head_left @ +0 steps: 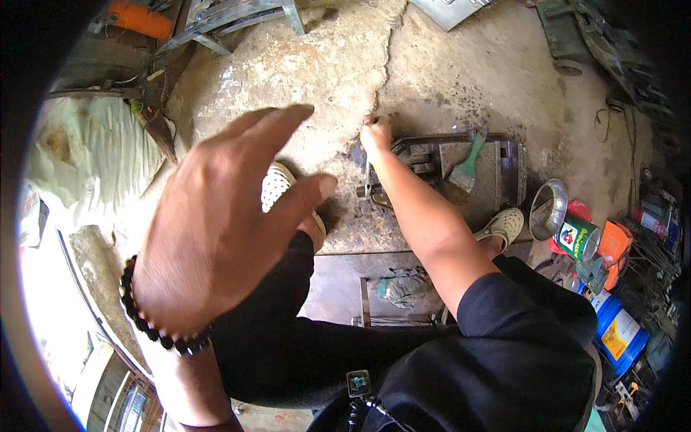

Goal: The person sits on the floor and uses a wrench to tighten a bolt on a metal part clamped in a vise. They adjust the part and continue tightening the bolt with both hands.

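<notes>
Because the left hand [216, 230] is raised close to the head camera with fingers spread and empty, it blocks much of the ground behind it, including most of the white perforated shoe [277, 183] just left of the metal workpiece [461, 173]. At the near left corner of that dark, rusty welded frame, the right hand [376, 134] is closed in a fist around a slim metal tool [367, 183]; the fist covers the tool's upper end, and its exact kind is hard to make out. A green-handled brush [468, 164] lies on the workpiece, right of the fist. Beyond the workpiece's right edge stand a metal funnel [548, 207] and a printed tin can [576, 237], touching or nearly so. Dark trousers hide whatever lies below the workpiece's near side.
</notes>
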`<state>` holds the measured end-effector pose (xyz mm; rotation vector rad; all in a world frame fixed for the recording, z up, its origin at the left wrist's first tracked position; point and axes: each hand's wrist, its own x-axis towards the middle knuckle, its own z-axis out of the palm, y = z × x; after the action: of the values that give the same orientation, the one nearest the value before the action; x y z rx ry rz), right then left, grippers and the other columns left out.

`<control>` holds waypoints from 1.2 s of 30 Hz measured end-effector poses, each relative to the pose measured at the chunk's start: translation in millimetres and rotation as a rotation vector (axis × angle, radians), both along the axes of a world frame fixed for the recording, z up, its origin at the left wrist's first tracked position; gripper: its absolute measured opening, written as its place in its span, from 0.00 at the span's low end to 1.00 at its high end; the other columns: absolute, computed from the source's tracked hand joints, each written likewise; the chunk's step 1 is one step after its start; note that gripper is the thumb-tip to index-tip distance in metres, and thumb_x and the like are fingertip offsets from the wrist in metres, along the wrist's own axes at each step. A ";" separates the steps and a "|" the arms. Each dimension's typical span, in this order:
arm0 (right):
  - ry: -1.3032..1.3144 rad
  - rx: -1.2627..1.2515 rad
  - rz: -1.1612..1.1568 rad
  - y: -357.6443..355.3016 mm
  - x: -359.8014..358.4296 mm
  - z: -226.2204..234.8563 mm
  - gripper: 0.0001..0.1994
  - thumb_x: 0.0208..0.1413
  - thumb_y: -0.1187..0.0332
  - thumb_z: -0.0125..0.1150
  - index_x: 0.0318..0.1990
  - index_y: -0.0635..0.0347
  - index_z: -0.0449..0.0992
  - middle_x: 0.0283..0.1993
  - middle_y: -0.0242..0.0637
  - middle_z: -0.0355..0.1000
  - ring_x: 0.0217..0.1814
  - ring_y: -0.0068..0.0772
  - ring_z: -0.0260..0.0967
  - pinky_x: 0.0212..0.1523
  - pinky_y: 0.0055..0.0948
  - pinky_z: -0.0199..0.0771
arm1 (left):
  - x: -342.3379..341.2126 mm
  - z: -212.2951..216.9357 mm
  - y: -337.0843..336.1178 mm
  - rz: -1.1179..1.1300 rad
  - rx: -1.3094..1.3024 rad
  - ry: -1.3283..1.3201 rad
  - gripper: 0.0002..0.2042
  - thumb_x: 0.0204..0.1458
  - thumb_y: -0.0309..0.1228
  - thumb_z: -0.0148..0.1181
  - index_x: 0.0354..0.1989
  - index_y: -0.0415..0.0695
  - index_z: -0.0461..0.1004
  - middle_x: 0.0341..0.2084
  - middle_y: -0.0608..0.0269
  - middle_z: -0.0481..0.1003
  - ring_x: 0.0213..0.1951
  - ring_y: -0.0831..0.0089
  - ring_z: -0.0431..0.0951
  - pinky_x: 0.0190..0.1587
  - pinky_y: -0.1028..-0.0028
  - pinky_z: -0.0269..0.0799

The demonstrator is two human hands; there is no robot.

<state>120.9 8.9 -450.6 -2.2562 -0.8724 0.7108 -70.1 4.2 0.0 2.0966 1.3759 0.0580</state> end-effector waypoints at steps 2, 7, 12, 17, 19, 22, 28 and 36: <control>0.452 -0.181 0.031 -5.9 4.1 -7.0 0.18 0.65 0.52 0.54 0.33 0.59 0.70 0.18 0.36 0.66 0.17 0.33 0.65 0.17 0.36 0.66 | -3.6 -2.0 -3.2 -0.017 -0.044 0.004 0.25 0.55 0.37 0.64 0.59 0.37 0.71 0.53 0.40 0.75 0.55 0.49 0.76 0.57 0.60 0.71; 0.393 -0.020 0.101 -16.9 5.1 24.6 0.20 0.65 0.54 0.49 0.38 0.67 0.72 0.34 0.56 0.73 0.37 0.55 0.70 0.39 0.45 0.68 | -0.9 -5.1 -4.3 -0.102 0.051 -0.050 0.24 0.56 0.42 0.61 0.54 0.36 0.73 0.44 0.40 0.77 0.48 0.47 0.78 0.52 0.59 0.73; 0.481 0.072 0.038 -27.9 4.0 90.0 0.13 0.66 0.64 0.47 0.38 0.67 0.72 0.32 0.47 0.73 0.34 0.41 0.70 0.37 0.36 0.68 | 7.5 -7.5 -0.3 -0.155 0.065 -0.044 0.26 0.57 0.44 0.60 0.58 0.37 0.71 0.48 0.38 0.76 0.50 0.46 0.77 0.54 0.59 0.72; 0.254 0.152 0.294 -35.9 -7.3 110.5 0.16 0.68 0.61 0.44 0.39 0.66 0.72 0.34 0.50 0.74 0.36 0.48 0.72 0.39 0.39 0.71 | 8.5 -7.8 -2.2 -0.180 0.054 -0.027 0.26 0.57 0.44 0.59 0.58 0.36 0.71 0.46 0.37 0.76 0.49 0.44 0.77 0.53 0.58 0.72; 0.124 0.053 0.319 -31.6 -12.8 109.3 0.16 0.68 0.61 0.44 0.38 0.66 0.72 0.34 0.49 0.74 0.35 0.45 0.71 0.39 0.38 0.71 | 7.2 -8.5 -2.3 -0.179 0.052 -0.033 0.26 0.57 0.43 0.60 0.58 0.36 0.71 0.46 0.37 0.77 0.49 0.45 0.77 0.54 0.58 0.72; 0.180 0.138 0.346 -20.5 -22.3 114.0 0.16 0.68 0.60 0.45 0.37 0.66 0.72 0.30 0.47 0.72 0.33 0.40 0.71 0.37 0.36 0.71 | 5.1 -9.9 -1.8 -0.163 0.065 -0.033 0.26 0.57 0.43 0.60 0.58 0.36 0.71 0.46 0.37 0.77 0.49 0.45 0.78 0.54 0.58 0.72; 0.478 0.375 0.292 -8.4 -28.6 172.1 0.16 0.69 0.58 0.50 0.33 0.62 0.70 0.28 0.34 0.70 0.29 0.24 0.65 0.31 0.27 0.67 | 6.7 -10.5 1.5 -0.180 0.107 -0.031 0.27 0.57 0.46 0.59 0.57 0.37 0.72 0.44 0.37 0.77 0.47 0.46 0.79 0.53 0.58 0.73; 0.584 0.240 0.281 -99.7 16.5 228.5 0.15 0.69 0.53 0.50 0.40 0.56 0.70 0.47 0.36 0.74 0.46 0.26 0.70 0.44 0.33 0.68 | -0.8 -15.6 3.0 -0.199 0.198 0.073 0.27 0.58 0.50 0.56 0.58 0.41 0.72 0.38 0.39 0.79 0.42 0.46 0.81 0.49 0.59 0.76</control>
<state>137.4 -90.7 -222.1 -1.5952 -0.9207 1.2381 -71.0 7.2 -15.7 2.4126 1.2393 0.0366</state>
